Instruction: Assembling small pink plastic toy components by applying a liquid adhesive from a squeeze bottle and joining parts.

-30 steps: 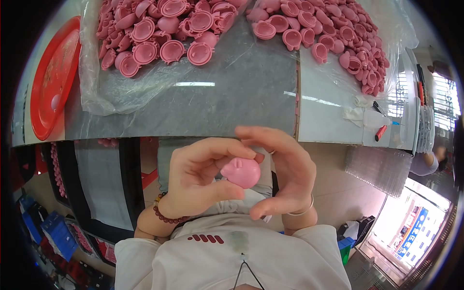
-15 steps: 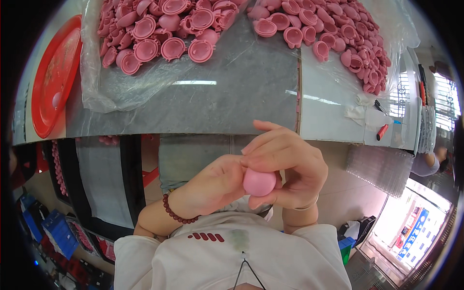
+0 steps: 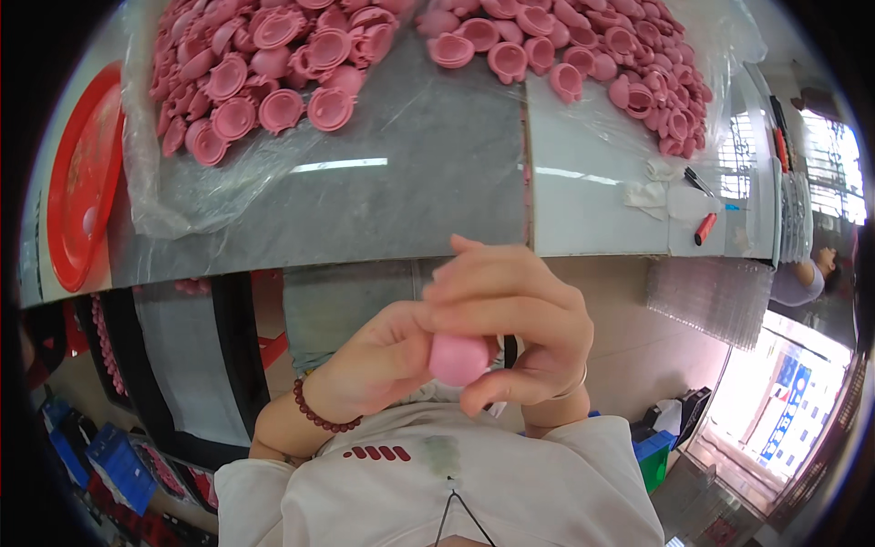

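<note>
A smooth pink plastic ball [image 3: 458,361] is held between both hands in front of my shirt, below the table edge. My left hand [image 3: 378,354] is closed on its left side, with a dark red bead bracelet at the wrist. My right hand [image 3: 540,319] curves around the ball from the right; its fingers cover the top and meet the left fingers. The right thumb lies just under the ball, and a small gap shows between ball and palm. The fingertips are slightly blurred, and the ball's far side is hidden.
Heaps of pink hinged shells [image 3: 278,109] lie on clear plastic sheeting on the grey table [image 3: 419,196]. At left is a red tray [image 3: 68,210]; at right are a red marker [image 3: 705,230] and a stack of clear plastic trays [image 3: 706,296]. Another person [image 3: 802,281] is at far right.
The whole view has shifted slightly. My right thumb has come away from the ball's underside, and the right fingers have moved further over its top towards the left hand.
</note>
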Demonstrator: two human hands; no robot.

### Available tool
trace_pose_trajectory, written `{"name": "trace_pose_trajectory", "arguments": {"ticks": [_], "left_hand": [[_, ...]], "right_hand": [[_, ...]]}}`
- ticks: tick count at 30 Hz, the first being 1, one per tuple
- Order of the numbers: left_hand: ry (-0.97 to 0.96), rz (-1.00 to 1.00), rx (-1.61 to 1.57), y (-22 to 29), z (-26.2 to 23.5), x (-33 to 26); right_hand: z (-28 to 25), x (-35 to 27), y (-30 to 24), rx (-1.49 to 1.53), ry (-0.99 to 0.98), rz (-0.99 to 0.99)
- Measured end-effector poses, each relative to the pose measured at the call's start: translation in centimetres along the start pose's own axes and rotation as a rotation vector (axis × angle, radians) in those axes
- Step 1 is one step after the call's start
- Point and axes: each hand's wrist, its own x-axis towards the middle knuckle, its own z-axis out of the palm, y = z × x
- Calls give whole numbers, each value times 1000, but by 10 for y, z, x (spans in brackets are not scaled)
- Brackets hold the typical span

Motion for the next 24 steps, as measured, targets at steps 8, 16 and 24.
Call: {"name": "trace_pose_trajectory", "arguments": {"ticks": [8, 16, 24], "left_hand": [[111, 15, 196, 17, 3, 3], [47, 22, -150, 8, -5, 4], [240, 38, -160, 8, -2, -1]], "right_hand": [[-86, -34, 14, -1065, 606, 326], [-33, -11, -8, -659, 442, -83], [10, -3, -20, -309, -60, -311]]}}
